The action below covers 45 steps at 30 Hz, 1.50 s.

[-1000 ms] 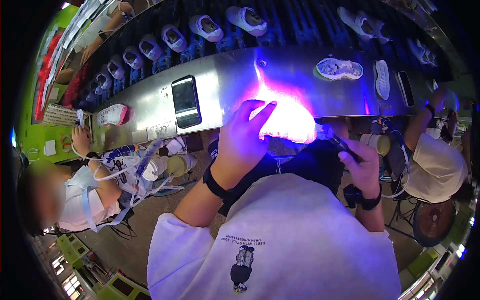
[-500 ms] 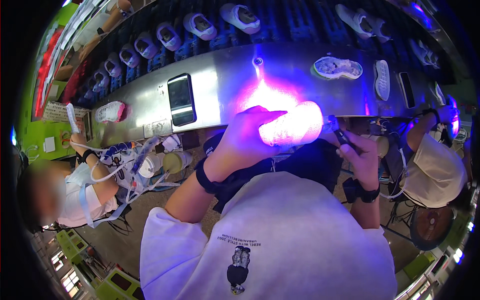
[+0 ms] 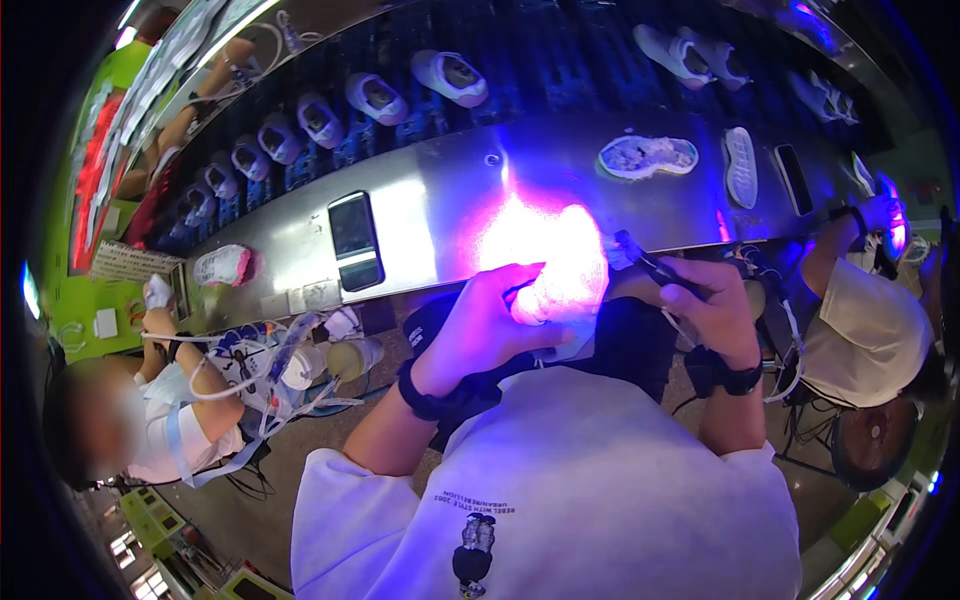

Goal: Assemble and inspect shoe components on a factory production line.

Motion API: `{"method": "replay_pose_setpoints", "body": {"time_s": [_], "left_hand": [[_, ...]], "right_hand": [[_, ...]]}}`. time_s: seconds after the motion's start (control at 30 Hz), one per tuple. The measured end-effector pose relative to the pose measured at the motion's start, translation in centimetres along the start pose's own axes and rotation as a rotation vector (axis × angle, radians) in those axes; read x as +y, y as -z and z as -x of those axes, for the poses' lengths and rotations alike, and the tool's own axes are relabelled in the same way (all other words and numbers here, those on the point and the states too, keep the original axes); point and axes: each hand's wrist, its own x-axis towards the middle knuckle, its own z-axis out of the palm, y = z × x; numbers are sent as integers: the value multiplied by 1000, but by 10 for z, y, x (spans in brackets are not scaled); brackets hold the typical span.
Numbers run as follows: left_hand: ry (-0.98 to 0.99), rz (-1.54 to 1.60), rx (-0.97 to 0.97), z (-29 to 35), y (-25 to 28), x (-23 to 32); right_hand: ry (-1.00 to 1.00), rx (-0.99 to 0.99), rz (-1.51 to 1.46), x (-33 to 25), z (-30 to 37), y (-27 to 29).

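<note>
Between both hands (image 3: pixel 718 308), held by the left (image 3: pixel 488 330), glows a washed-out piece (image 3: pixel 572 270).

Toward two o'clock from centre, a rounded, glaring piece (image 3: pixel 570 275) is white, fringed pink and violet; toward three, a slim black-handled brush (image 3: pixel 645 264) has blue-lit bristles. At ten, the flat metal bench (image 3: pixel 300 215) is silver-grey. Low rounded shoes (image 3: pixel 447 84) near twelve are whitish, dark grey inside. At six, a white cloth shirt (image 3: pixel 600 480) bears a black figure print (image 3: pixel 474 550).
</note>
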Motion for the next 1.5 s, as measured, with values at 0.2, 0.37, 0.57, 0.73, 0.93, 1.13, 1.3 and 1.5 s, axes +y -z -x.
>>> {"method": "replay_pose_setpoints", "body": {"time_s": [0.2,0.37,0.57,0.73,0.93,1.13,1.3,1.5], "left_hand": [[38,269,-71,7,1,13],[86,512,-28,14,-3,9],[76,432,-20,12,-5,6],[82,362,56,11,-13,6],[99,348,190,-1,-13,15],[1,259,334,-19,-22,7],[56,266,372,-25,-25,10],[224,667,305,-21,-20,1]], "right_hand": [[46,-2,18,4,-3,-10],[104,64,122,22,7,-34],[49,48,219,10,17,-29],[-112,34,55,-2,2,-26],[-87,-124,98,9,18,6],[-114,16,165,29,38,16],[-6,108,260,38,42,10],[103,139,397,21,29,2]]}}
